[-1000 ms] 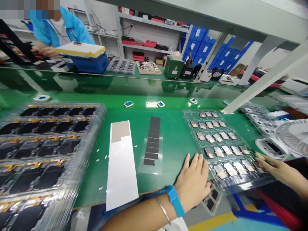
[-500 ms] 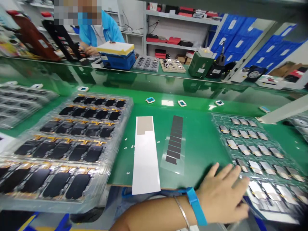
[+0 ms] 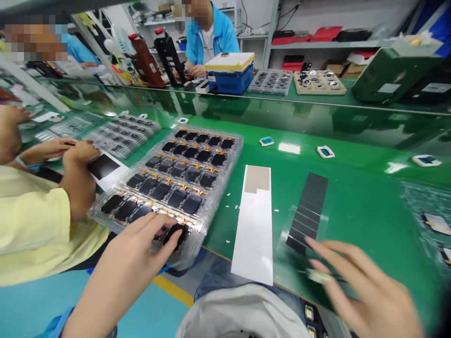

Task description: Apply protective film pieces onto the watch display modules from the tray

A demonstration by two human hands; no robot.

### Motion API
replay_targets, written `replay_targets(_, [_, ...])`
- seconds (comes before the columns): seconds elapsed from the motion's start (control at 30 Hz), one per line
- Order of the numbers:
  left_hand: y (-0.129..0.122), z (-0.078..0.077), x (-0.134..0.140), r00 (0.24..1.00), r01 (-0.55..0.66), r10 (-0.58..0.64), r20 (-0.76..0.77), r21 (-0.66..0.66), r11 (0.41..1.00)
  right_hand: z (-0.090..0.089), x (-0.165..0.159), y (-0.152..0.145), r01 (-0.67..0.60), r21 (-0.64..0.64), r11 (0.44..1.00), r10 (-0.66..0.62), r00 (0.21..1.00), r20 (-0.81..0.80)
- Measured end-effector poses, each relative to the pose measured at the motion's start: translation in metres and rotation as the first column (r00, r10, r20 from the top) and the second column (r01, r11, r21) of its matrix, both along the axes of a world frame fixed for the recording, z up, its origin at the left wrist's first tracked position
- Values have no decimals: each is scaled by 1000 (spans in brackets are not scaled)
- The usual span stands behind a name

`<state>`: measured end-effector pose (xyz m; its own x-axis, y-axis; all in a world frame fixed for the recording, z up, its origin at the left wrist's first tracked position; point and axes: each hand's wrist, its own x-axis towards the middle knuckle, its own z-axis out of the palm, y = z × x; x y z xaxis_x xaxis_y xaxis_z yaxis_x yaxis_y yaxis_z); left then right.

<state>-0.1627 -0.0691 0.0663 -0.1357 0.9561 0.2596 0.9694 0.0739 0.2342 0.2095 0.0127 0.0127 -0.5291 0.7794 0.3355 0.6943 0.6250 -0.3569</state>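
At the left, a clear plastic tray holds rows of black watch-style screens with orange flex strips. My left hand is over its near right corner, thumb and fingers closed around a black screen. My right hand hovers at the right, blurred, with index finger and thumb apart. Its index fingertip is nearest the lower end of a column of black adhesive strips on clear film. A pale, smeared patch at the thumb cannot be made out. Between the hands lies a white backing sheet with a beige block.
Another tray lies at the right edge. Small white-rimmed pieces sit along the back. A person in yellow works close at my left; a co-worker in blue sits opposite. A glass-fronted ledge carries a blue box.
My left hand has gone from the right tray to the left tray and closed on a screen. My right hand has come into view. The camera has turned left.
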Motion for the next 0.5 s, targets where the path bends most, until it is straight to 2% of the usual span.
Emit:
replay_targets(0.03, [-1, -1, -3, 1000, -1, 1, -22, -27, 1000, -4, -18, 6, -115, 41, 992, 114, 993, 38])
replay_targets(0.07, [-2, -1, -5, 999, 8, -10, -39, -51, 999, -8, -35, 12, -149, 87, 985, 143, 987, 78])
replay_targets(0.13, [-1, 0, -4, 997, 33, -38, -68, -78, 996, -14, -61, 20, -167, 97, 981, 149, 974, 172])
replay_targets(0.2, [1, 2, -3, 993, 43, -53, -106, -89, 995, -19, -72, 24, -178, 62, 982, 162, 965, 205])
replay_targets(0.27, [3, 3, -3, 987, 47, -63, -147, -106, 993, -21, -66, 24, -163, 15, 987, 156, 966, 205])
replay_targets(0.4, [7, 3, -2, 975, 33, -70, -213, -171, 985, -20, -27, 29, -79, -47, 996, 87, 978, 189])
replay_targets(0.5, [9, 4, -1, 979, -18, -8, -206, -124, 992, -19, 1, 37, -68, -85, 994, 81, 983, 163])
